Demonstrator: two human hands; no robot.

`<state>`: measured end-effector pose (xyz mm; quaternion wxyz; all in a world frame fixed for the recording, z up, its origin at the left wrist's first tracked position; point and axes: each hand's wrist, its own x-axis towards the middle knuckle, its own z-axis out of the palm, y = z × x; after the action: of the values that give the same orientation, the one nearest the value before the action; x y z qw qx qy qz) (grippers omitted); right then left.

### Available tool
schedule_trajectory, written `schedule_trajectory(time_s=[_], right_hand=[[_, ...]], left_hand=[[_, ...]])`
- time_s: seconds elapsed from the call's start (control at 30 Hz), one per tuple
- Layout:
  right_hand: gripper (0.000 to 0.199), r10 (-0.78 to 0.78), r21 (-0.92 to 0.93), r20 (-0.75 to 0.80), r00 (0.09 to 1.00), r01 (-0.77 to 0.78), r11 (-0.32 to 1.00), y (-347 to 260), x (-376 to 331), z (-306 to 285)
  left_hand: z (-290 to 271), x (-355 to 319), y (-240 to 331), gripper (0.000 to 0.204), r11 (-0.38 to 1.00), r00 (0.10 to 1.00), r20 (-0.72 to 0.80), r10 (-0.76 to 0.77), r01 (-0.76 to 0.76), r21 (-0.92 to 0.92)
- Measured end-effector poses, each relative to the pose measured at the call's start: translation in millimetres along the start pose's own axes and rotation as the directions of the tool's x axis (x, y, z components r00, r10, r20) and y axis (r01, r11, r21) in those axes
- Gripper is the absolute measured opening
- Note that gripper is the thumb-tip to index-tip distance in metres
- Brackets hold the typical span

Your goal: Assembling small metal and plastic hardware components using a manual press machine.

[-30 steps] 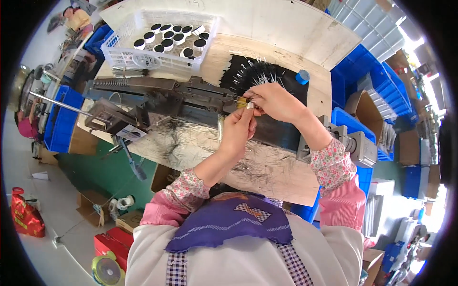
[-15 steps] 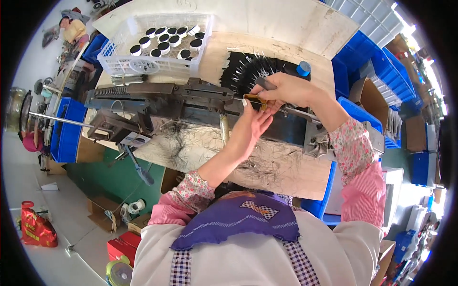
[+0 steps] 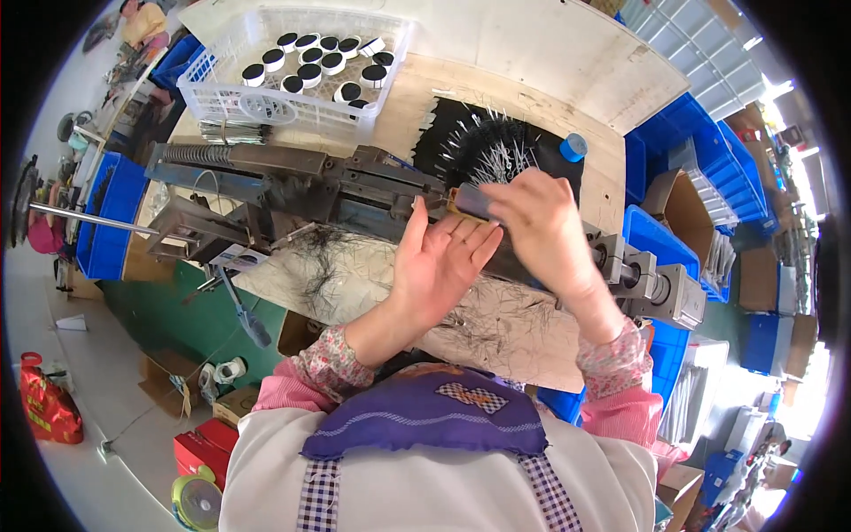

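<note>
My left hand (image 3: 445, 268) is turned palm up with its fingers stretched out, and nothing lies in it. Its fingertips come close to a small grey piece with a yellow-brown end (image 3: 472, 202). My right hand (image 3: 542, 229), slightly blurred, grips that piece; its exact kind I cannot make out. Both hands are over a long dark metal machine (image 3: 363, 191) lying across the bench. Behind them, a fan of thin black and silvery wire-like strands (image 3: 501, 160) is spread on a black mat (image 3: 567, 182).
A clear plastic crate (image 3: 266, 111) with several white, black-topped round pieces stands at the back left. A blue round cap (image 3: 573, 147) sits by the mat's edge. Loose black strands (image 3: 324, 275) litter the bench front. Blue bins (image 3: 678, 133) stand at the right.
My left hand has drawn back and opened its palm. My right hand has moved down and tilted, still gripping the grey piece. A round metal part of the machine now shows at the right.
</note>
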<state>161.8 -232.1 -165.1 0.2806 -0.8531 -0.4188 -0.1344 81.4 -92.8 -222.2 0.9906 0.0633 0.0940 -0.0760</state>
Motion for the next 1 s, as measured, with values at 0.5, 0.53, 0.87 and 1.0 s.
schedule_trajectory(time_s=[0.5,0.53,0.87,1.0], right_hand=[[0.011,-0.013,0.041,0.153,0.988,0.007,0.999,18,6,-5],[0.011,-0.015,0.043,0.150,0.989,0.009,0.999,18,5,-5],[0.014,-0.169,-0.021,0.008,0.986,0.169,0.985,-6,1,4],[0.010,0.090,0.196,0.037,0.995,-0.095,0.976,16,14,3]], left_hand=[[5,-8,-1,0.068,0.966,0.993,0.020,0.113,-0.114,0.234],[6,-8,-1,0.068,0.964,0.993,0.020,0.115,-0.117,0.237],[-2,-3,0,0.067,0.980,0.995,0.021,0.093,-0.095,0.177],[0,-10,0,0.068,0.970,0.989,-0.010,0.145,-0.140,0.200]])
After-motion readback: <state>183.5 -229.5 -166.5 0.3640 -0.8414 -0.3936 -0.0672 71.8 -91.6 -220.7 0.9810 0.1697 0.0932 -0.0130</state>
